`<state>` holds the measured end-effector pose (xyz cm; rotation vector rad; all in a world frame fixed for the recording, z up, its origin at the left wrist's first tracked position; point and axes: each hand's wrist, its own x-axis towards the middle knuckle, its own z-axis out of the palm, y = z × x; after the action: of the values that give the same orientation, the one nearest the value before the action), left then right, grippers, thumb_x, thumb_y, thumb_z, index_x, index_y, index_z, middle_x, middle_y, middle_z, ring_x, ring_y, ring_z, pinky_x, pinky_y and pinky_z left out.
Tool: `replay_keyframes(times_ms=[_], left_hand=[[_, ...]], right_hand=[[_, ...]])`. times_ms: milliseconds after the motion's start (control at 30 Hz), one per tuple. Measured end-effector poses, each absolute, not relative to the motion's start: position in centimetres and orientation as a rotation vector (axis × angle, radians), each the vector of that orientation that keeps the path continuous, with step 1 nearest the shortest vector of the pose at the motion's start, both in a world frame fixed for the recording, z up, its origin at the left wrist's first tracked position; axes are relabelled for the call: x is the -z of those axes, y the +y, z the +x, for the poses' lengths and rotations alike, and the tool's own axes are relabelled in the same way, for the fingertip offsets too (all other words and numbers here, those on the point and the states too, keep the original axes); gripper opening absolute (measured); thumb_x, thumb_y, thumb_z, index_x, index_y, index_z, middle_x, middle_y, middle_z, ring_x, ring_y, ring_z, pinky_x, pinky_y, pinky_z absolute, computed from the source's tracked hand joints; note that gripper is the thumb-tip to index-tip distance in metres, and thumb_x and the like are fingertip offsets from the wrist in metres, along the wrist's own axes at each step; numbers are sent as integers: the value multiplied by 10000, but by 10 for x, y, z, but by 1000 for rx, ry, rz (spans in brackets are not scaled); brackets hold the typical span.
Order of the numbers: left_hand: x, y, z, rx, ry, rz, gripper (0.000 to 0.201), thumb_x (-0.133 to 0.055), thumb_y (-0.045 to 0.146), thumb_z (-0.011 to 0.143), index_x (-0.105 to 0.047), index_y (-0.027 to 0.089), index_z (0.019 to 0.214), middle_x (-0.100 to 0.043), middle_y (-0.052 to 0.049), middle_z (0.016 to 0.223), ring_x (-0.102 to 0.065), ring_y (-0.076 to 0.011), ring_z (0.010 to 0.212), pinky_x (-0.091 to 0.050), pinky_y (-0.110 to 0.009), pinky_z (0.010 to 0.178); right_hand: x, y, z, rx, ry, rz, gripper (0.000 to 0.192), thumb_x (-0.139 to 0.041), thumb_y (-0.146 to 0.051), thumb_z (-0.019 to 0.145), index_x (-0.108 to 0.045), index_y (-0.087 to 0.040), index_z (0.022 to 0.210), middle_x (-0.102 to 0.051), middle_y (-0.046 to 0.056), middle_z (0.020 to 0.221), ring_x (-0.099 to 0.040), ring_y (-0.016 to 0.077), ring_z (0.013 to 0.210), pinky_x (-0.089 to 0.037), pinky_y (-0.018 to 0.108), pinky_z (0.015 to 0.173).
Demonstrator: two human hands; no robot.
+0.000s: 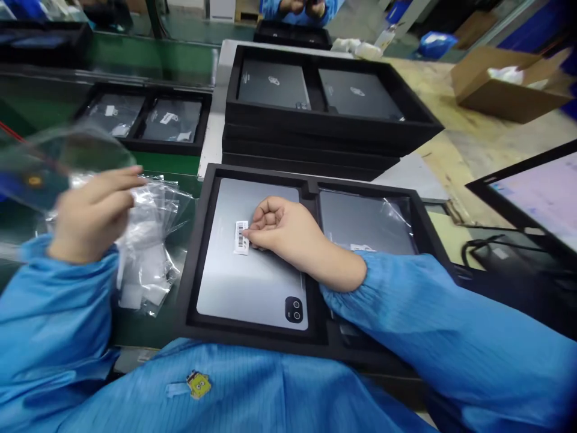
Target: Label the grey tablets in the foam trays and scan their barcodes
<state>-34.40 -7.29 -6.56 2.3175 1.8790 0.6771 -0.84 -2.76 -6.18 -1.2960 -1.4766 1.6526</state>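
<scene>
My right hand pinches the edge of a white barcode label over the back of a silver-grey tablet. That tablet lies camera-side up in the left compartment of a black foam tray. In the tray's right compartment sits a second tablet under clear film, partly covered by my right forearm. Off to the left, my left hand is raised and blurred, its fingers closed on a clear plastic film. Below that hand lies a pile of clear plastic bags.
A stack of black trays with tablets stands behind the near tray. Farther left, another tray holds two labelled tablets. At right are a monitor and a cardboard box. Across the line, a person in blue sleeves works.
</scene>
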Motion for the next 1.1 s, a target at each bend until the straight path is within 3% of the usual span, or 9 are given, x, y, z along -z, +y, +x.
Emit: replay_keyframes(times_ms=[133, 233, 367, 433, 500, 633, 767, 933, 1100], left_hand=[[120, -49, -335, -323, 1869, 2137, 654, -471, 384, 972, -437, -16, 1487, -367, -265, 1635, -272, -366, 1582, -283, -567, 1287], [117, -41, -328, -473, 1990, 2094, 802, -553, 441, 941, -353, -55, 1539, -269, -327, 1655, -271, -418, 1572, -283, -586, 1278], [59, -48, -264, -998, 1720, 2486, 413, -498, 366, 1013, -607, 77, 1288, -598, -217, 1428, -526, -306, 1392, -396, -505, 1215], [39, -49, -212, -699, 1156, 2722, 303, -481, 312, 1043, -651, 141, 1228, -693, -140, 1285, -622, -245, 1249, -484, -411, 1124], [34, -44, -163, -253, 680, 2798, 305, -537, 305, 1040, -655, 148, 1274, -661, -120, 1387, -570, -244, 1352, -450, -378, 1169], [48, -23, -112, -31, 459, 2971, 278, -533, 355, 1051, -718, 158, 1117, -718, -134, 1193, -667, -244, 1110, -538, -382, 948], [36, -20, -120, -519, 340, 3101, 361, -505, 342, 1060, -650, 164, 781, -696, -98, 836, -640, -203, 790, -508, -373, 752], [6, -18, -159, -1529, 358, 2645, 206, -518, 188, 1006, -651, 168, 850, -668, -54, 813, -650, -186, 837, -530, -358, 777], [8, -16, -154, -1253, 450, 2781, 82, -600, 139, 942, -654, 180, 897, -700, -47, 879, -676, -187, 886, -555, -346, 822]], right_hand=[[41, -34, 16, -1713, -1474, -1214, 422, -903, -268, 561, -550, -197, 781, -631, -33, 581, -587, 112, 514, -475, 220, 507], [17, -39, 46, -1592, -1519, -1196, 483, -960, -294, 509, -574, -191, 780, -661, -15, 640, -611, 113, 557, -490, 216, 531], [10, -34, 69, -1397, -1405, -1191, 530, -988, -387, 494, -583, -202, 781, -658, -9, 657, -608, 124, 539, -503, 233, 503], [18, -24, 71, -1349, -1319, -1183, 562, -1001, -417, 456, -582, -209, 766, -648, -12, 639, -613, 132, 533, -523, 243, 505], [29, -13, 72, -1327, -1267, -1180, 576, -1015, -407, 413, -584, -213, 742, -643, -11, 622, -631, 144, 545, -541, 247, 514], [44, 6, 81, -1292, -1211, -1239, 471, -982, -315, 504, -570, -220, 712, -651, 0, 596, -654, 156, 549, -535, 232, 503], [44, 1, 82, -1315, -1269, -1376, 337, -863, -152, 668, -533, -218, 685, -635, -5, 540, -623, 141, 494, -507, 222, 491], [54, -15, 49, -1336, -1693, -1328, 305, -850, -120, 708, -557, -201, 735, -642, -19, 602, -627, 151, 575, -450, 231, 525], [47, -7, 50, -814, -2055, -1255, 232, -824, -127, 760, -606, -184, 816, -643, -22, 717, -579, 138, 660, -418, 253, 602]])
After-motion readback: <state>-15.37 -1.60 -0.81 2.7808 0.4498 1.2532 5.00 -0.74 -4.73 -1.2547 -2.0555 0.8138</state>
